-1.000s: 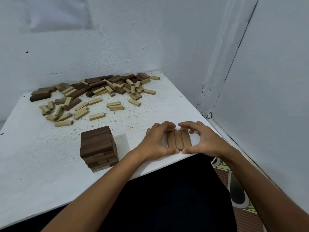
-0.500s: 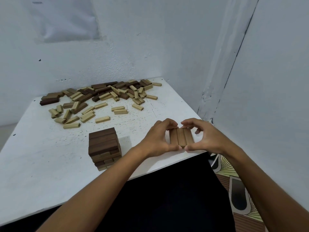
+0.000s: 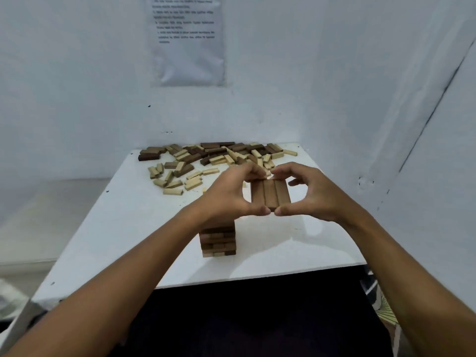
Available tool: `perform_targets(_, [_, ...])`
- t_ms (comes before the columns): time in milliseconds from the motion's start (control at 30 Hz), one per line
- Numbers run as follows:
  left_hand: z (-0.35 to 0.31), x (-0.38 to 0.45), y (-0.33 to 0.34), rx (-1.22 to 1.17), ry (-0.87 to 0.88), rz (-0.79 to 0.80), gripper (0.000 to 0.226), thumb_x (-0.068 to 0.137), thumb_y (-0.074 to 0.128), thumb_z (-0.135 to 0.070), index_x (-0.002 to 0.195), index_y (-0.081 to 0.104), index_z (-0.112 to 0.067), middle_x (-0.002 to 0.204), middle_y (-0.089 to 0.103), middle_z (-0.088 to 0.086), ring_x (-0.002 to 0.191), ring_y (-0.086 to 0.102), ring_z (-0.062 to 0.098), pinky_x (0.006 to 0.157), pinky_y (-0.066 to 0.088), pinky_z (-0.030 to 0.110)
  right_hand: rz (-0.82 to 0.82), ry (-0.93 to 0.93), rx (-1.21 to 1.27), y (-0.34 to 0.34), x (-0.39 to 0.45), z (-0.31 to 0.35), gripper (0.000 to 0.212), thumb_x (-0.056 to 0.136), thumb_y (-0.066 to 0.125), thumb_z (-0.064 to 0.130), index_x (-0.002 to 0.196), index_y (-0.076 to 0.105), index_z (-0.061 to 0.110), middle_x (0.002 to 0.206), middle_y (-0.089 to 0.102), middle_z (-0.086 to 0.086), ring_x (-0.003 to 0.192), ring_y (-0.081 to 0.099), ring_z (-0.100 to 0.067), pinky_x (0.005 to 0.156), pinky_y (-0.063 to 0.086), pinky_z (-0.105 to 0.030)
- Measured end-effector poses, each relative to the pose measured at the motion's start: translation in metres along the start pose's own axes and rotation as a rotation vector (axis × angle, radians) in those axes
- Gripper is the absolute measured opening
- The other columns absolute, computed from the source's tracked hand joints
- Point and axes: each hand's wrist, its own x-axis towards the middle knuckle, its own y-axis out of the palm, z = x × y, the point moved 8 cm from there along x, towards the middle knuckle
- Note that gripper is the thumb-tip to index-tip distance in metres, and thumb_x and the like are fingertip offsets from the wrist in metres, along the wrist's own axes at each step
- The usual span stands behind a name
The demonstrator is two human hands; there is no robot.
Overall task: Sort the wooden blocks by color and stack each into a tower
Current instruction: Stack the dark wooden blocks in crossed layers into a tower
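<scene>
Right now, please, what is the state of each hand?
Left hand: pinches the row of three brown blocks from its left side.
Right hand: pinches the same row from its right side.

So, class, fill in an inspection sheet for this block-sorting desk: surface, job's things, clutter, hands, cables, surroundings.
Surface: white table, speckled with small dark marks.
Job's things: brown tower near the front edge; three brown blocks held side by side as one layer, above the table.
Clutter: loose blocks, dark and pale mixed, along the far edge.
Hands: left hand and right hand pinch the layer's ends together.
Cables: nothing seen.
Surroundings: white walls; printed sheet on the back wall, text unreadable; patterned floor at right.
</scene>
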Motion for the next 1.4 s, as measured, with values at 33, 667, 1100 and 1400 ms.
perform_targets(33, [0.006, -0.005, -0.008, -0.003, -0.021, -0.015, 0.068, 0.058, 0.089, -0.036, 0.115, 0.053, -0.028, 0.12, 0.059, -0.004, 0.114, 0.055, 0.01, 0.092, 0.045, 0.025, 0.014, -0.014, 0.006, 0.008, 0.007, 0.004, 0.071, 0.054, 0.086, 0.035, 0.12, 0.059, 0.033, 0.117, 0.064, 0.013, 0.114, 0.057, -0.001, 0.095, 0.046, -0.026])
perform_targets(667, [0.077, -0.057, -0.053, -0.053, -0.232, -0.061, 0.069, 0.055, 0.092, -0.022, 0.115, 0.058, -0.016, 0.114, 0.065, -0.008, 0.106, 0.054, -0.01, 0.079, 0.033, -0.002, 0.216, -0.056, 0.058, 0.098, 0.047, 0.025, 0.071, 0.055, 0.085, 0.038, 0.12, 0.057, 0.035, 0.118, 0.062, 0.015, 0.114, 0.054, 0.003, 0.097, 0.045, -0.027])
perform_targets(1100, [0.082, -0.06, -0.047, -0.046, -0.254, -0.049, 0.069, 0.052, 0.084, -0.035, 0.115, 0.057, -0.025, 0.117, 0.063, -0.015, 0.11, 0.054, -0.008, 0.083, 0.038, 0.017, 0.24, -0.025, 0.064, 0.105, 0.041, 0.022, 0.07, 0.056, 0.082, 0.039, 0.121, 0.055, 0.038, 0.119, 0.06, 0.016, 0.114, 0.051, 0.004, 0.095, 0.044, -0.026])
perform_targets(1400, [0.085, -0.061, -0.047, -0.051, -0.255, -0.048, 0.072, 0.052, 0.084, -0.036, 0.117, 0.056, -0.026, 0.115, 0.063, -0.017, 0.108, 0.053, -0.012, 0.081, 0.037, 0.01, 0.249, -0.027, 0.066, 0.108, 0.041, 0.024, 0.071, 0.056, 0.081, 0.038, 0.122, 0.056, 0.035, 0.117, 0.059, 0.018, 0.113, 0.051, 0.006, 0.095, 0.044, -0.028])
